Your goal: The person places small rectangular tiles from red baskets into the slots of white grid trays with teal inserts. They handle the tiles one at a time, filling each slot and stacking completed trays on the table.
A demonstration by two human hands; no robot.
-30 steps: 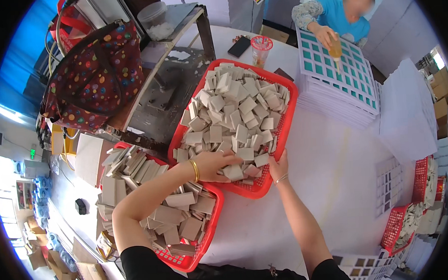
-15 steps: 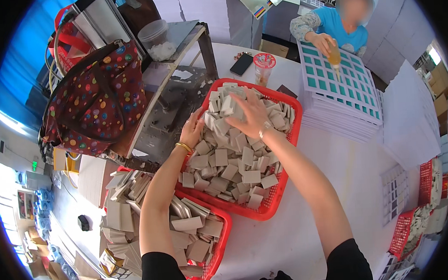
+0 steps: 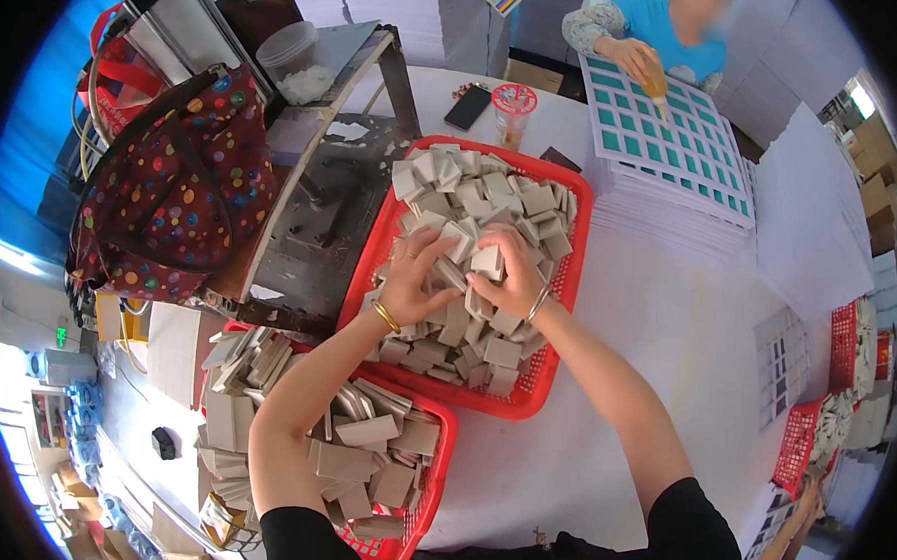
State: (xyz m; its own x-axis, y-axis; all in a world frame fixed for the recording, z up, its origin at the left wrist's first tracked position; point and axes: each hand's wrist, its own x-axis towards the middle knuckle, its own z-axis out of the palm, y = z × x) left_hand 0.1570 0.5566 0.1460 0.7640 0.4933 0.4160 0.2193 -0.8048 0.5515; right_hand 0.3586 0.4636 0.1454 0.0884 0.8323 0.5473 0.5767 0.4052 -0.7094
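Note:
A red plastic basket [image 3: 519,407] heaped with small, pale grey rectangular board pieces [image 3: 455,325] lies tilted in front of me. Both my hands are in the middle of the heap, close together. My left hand [image 3: 409,287] curls round some pieces, its thumb toward the right hand and its fingers on the far side. Across from it, my right hand [image 3: 513,277] has its fingers and thumb bent around a few more pieces. Some fingertips are hidden among the pieces.
A second red basket [image 3: 445,470] with larger board pieces stands nearer on the left. A worn metal stand [image 3: 311,231] holds a dotted bag [image 3: 179,192]. Beyond are a phone [image 3: 468,107] and a lidded cup [image 3: 512,117]. A person holds a bottle [image 3: 655,76] over stacked grid sheets [image 3: 663,146].
My hands have drawn back toward me from the far part of the heap and come closer together, now curled around pieces. The view has shifted slightly.

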